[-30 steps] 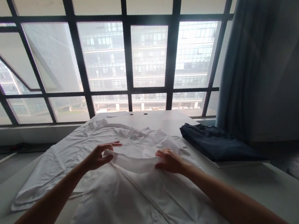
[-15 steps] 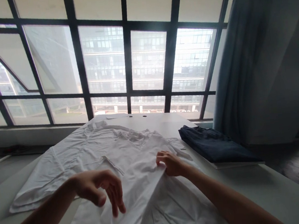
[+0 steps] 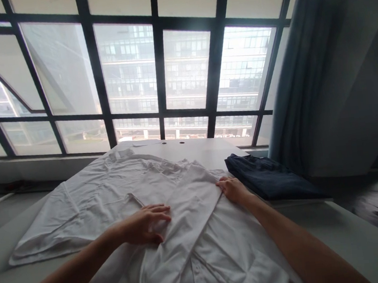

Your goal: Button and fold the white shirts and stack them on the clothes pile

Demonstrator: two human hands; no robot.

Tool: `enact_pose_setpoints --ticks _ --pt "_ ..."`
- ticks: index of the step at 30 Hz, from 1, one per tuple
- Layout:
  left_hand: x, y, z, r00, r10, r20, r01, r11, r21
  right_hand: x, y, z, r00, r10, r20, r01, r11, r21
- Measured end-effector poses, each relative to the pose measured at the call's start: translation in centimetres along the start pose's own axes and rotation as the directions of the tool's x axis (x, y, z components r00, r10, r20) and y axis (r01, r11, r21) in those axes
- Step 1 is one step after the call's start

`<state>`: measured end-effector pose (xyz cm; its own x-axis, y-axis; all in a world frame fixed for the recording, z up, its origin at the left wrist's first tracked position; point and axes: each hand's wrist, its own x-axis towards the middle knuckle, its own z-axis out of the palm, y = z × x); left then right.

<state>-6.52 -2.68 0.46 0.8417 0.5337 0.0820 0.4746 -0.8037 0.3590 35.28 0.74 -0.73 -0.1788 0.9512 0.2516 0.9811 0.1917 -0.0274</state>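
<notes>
A white shirt [image 3: 197, 221] lies spread and wrinkled over the table, with a button strip showing near the bottom middle. My left hand [image 3: 148, 224] rests on the cloth with its fingers spread, left of the middle. Farther right, my right hand [image 3: 232, 188] has its fingers closed on the edge of a folded-over flap of the shirt. More white cloth [image 3: 65, 217] with creases reaches out to the left and the back; where one piece ends and another starts I cannot tell.
Dark navy folded cloth [image 3: 267, 178] lies on the right of the white table [image 3: 347, 233], on something thin and white. Behind the table stands a wide window with dark frames [image 3: 159, 72]. A grey-blue curtain [image 3: 304, 80] hangs at the right.
My left hand has come down onto the shirt, its fingers spreading. My right hand has moved right and slightly away, drawing the flap's edge along.
</notes>
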Motion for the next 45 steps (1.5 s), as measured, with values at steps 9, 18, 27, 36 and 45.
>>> enact_pose_setpoints --ticks 9,18,27,36,45 --pt "1.3 0.2 -1.2 0.999 0.012 -0.031 -0.01 0.998 0.065 0.2 -4.3 -0.8 0.993 0.114 -0.043 -0.118 0.986 -0.118" --pt "21.0 -1.8 0.8 0.993 0.119 -0.008 -0.112 0.949 0.293 -0.2 -8.0 0.2 0.995 -0.067 0.07 0.067 0.998 0.006" --pt "34.3 -7.6 3.1 0.997 -0.054 0.064 0.036 0.967 0.252 -0.4 -6.9 1.7 0.992 0.052 0.115 -0.075 0.975 0.207" --pt "35.3 -9.1 2.9 0.988 -0.155 0.026 0.142 0.952 0.27 0.0 -5.9 2.4 0.99 0.101 0.103 -0.117 0.98 0.16" --pt "33.0 -8.7 2.2 0.989 -0.032 -0.145 0.091 0.901 0.424 0.4 -2.0 3.5 0.923 0.373 0.088 -0.363 0.925 -0.113"
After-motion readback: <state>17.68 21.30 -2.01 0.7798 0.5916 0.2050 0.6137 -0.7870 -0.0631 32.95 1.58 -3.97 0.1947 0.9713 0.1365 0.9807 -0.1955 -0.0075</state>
